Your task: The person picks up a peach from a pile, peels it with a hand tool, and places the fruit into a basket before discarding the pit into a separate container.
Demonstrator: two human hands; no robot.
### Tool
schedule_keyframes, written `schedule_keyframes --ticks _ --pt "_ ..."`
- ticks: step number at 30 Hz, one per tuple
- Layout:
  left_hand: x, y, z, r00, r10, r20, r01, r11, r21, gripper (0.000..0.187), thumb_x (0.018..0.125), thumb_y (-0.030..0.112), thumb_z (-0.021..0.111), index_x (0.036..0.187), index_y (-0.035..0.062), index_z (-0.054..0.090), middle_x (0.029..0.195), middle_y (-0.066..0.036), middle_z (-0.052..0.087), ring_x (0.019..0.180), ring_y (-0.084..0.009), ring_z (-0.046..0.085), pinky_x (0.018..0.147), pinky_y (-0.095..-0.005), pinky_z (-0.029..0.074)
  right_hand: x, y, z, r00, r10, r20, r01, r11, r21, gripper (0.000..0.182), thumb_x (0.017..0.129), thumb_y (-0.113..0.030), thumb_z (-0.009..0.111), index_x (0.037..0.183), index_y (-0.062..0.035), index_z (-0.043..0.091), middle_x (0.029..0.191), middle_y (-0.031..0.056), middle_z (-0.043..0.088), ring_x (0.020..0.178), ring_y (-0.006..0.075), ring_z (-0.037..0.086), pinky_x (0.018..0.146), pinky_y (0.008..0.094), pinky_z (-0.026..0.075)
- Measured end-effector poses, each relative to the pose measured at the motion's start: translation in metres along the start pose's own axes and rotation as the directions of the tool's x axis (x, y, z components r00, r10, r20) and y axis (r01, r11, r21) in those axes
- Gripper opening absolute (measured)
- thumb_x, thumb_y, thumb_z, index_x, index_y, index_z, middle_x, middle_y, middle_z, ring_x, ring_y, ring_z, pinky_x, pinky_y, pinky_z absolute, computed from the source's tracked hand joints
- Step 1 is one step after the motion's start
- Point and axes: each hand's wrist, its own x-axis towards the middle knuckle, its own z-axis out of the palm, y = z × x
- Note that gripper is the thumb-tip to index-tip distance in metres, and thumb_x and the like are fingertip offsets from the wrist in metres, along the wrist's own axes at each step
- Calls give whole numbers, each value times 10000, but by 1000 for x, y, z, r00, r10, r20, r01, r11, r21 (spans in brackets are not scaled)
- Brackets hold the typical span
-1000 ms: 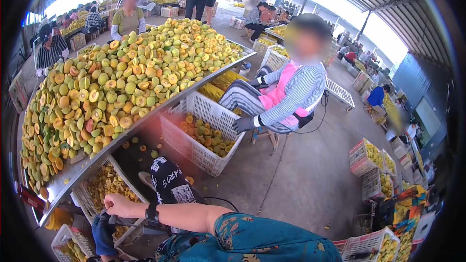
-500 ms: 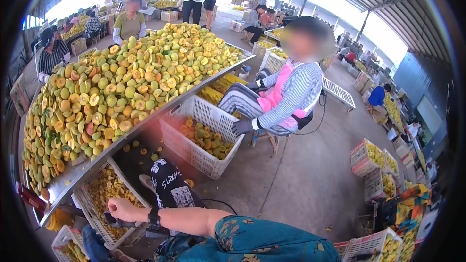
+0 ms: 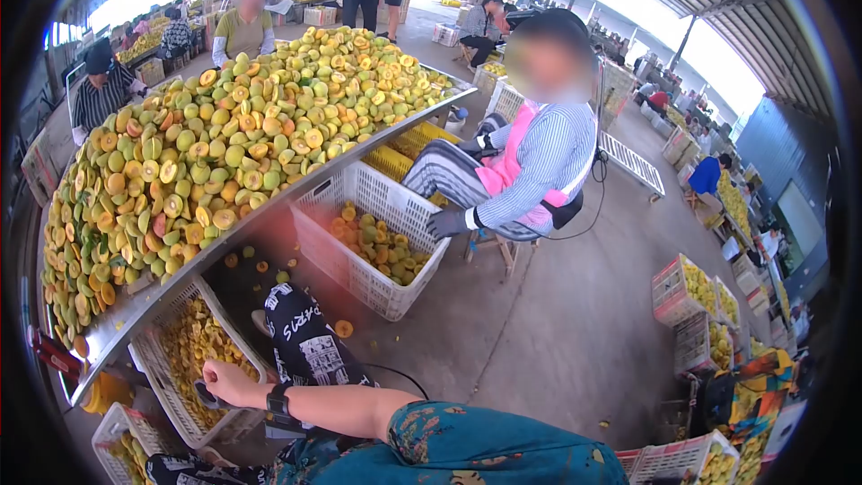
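My right hand, bare with a dark watch on the wrist, is closed over a white plastic crate. A dark grey object shows at its fingers; I cannot make out its kind. Beneath the hand, the crate holds yellow fruit pieces. My left hand is out of view. Above the crate runs the metal edge of a sorting table, heaped with halved yellow-green fruit that looks like apricots or small peaches. My patterned trouser leg is beside the crate.
A co-worker in a pink apron sits to the right, a gloved hand at the rim of another white crate of fruit. Two more people sit across the table. A smaller crate stands lower left; a cable lies on the floor.
The view has shifted slightly. A blue, glove-like shape below the crate has left view. My right hand stays closed over the crate, and the dark object at it sits slightly differently.
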Motion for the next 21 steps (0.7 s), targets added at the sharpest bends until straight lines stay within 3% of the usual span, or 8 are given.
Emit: schedule_keyframes --ticks 6,10,14,15,16,17,18,21 --pt "-31 -6 49 945 -77 318 53 995 83 615 849 410 672 1326 86 458 1271 -106 437 1156 -266 405 915 -344 436 3 -24 -10 999 -1 47 -2 999 48 157 754 -77 644 850 -21 532 741 131 583 703 268 583 640 373 438" --pt "-60 -39 75 764 -51 643 -178 941 287 681 832 410 695 1364 75 434 1353 -130 415 1241 -300 386 970 -364 438 1 -39 -17 999 -7 49 5 999 50 166 754 -81 649 857 -22 533 739 126 584 702 264 583 644 367 440" --pt "-73 -52 81 140 306 942 -775 625 -88 748 815 410 719 1402 64 411 1434 -154 392 1326 -335 367 1024 -383 440 3 -44 -18 999 -26 46 23 997 67 160 765 -85 645 857 -26 529 741 109 575 703 235 572 642 358 434" --pt "-69 -68 79 136 312 940 -776 624 -95 748 815 410 719 1402 64 411 1434 -154 392 1326 -335 367 1024 -383 440 2 -45 -19 998 -22 55 18 997 80 158 769 -87 644 856 -26 526 741 102 571 702 222 566 645 351 435" --pt "-64 -97 74 401 160 902 -610 781 133 617 867 268 628 1398 40 410 1431 -163 395 1316 -321 385 1014 -389 446 4 -46 -20 998 -20 64 14 996 92 156 773 -88 642 855 -27 524 741 95 568 702 209 559 649 344 436" --pt "-70 -98 81 609 -43 792 -368 869 330 503 920 126 537 1393 16 409 1429 -173 398 1306 -308 403 1004 -396 451 3 -51 -21 998 -25 63 19 996 90 156 773 -88 642 855 -27 524 741 95 568 702 209 559 649 344 436" --pt "-68 -95 92 685 -359 634 122 914 386 453 920 63 480 1366 1 445 1391 -169 436 1252 -281 462 998 -363 441 2 -56 -22 997 -19 68 13 995 96 154 776 -91 640 853 -26 522 738 92 565 700 202 555 650 337 436" --pt "-73 -87 108 664 -456 592 237 880 413 445 922 66 478 1362 1 452 1386 -167 440 1241 -278 470 997 -358 440 3 -64 -21 996 -7 88 -2 995 105 148 782 -95 636 845 -27 520 737 88 565 701 191 551 656 324 440"
